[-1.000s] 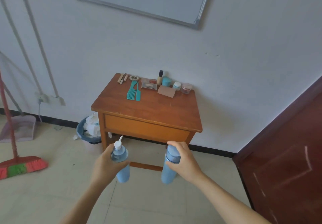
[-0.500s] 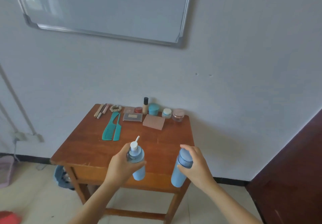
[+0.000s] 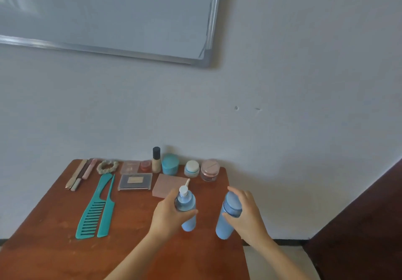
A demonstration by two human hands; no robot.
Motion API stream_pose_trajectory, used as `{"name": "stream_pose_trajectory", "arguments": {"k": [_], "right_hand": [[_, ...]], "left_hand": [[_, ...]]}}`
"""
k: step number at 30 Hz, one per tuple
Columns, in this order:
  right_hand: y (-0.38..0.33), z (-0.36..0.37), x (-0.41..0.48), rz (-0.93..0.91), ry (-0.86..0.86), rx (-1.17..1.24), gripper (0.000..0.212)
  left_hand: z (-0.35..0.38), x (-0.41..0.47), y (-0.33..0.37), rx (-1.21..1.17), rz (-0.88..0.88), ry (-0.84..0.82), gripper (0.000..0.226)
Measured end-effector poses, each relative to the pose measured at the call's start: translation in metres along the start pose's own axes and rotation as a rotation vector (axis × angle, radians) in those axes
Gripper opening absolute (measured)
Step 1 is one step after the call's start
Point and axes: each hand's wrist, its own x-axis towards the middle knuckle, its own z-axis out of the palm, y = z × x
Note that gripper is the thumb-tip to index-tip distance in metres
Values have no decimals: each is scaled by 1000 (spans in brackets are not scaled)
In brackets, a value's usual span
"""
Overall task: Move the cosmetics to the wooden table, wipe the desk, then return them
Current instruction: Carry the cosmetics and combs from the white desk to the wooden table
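Gripping near the shoulder, the left hand (image 3: 171, 214) curls its fingers (image 3: 187, 213) round the pump bottle (image 3: 186, 203), the right hand (image 3: 248, 213) round the capped blue bottle (image 3: 226, 221), above the wooden table (image 3: 134, 225); both look light, stiff, probably slippery.

Gripping pale blue plastic pump bottle (image 3: 188, 224) in left hand (image 3: 168, 215), pale blue capped bottle (image 3: 225, 225) in right hand (image 3: 248, 213), lower centre.

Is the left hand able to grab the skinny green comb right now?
Probably not yet. The left hand grips the pump bottle, so it is full. Only bare table lies between it and the skinny comb, so with the bottle set down the way looks free.
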Motion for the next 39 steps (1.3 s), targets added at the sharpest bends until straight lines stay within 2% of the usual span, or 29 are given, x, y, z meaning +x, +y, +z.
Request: {"name": "stream_pose_trajectory", "arguments": {"k": [5,11,18,25,28,32,36,39], "right_hand": [[12,-9,54,58,81,-13,60],[27,1,103,75,100,40,56],[37,16,148,-25,8,116,58],[49,23,174,-145,-58,117,58],[52,24,176,-198,-73,128,65],[53,26,174,-222,-75,125,64],[56,23,172,-217,-118,95,67],[57,21,169,-224,-198,34,74]], "left_hand": [[20,75,13,24,48,-54,47],[43,128,13,108,6,-101,56],[52,151,6,60,-72,-9,29],[44,167,6,158,-31,-53,46],[42,169,6,176,-13,-69,48],[41,167,8,156,-8,-87,48],[41,163,10,133,-16,-117,70],[37,157,9,155,-8,-119,76]]}}
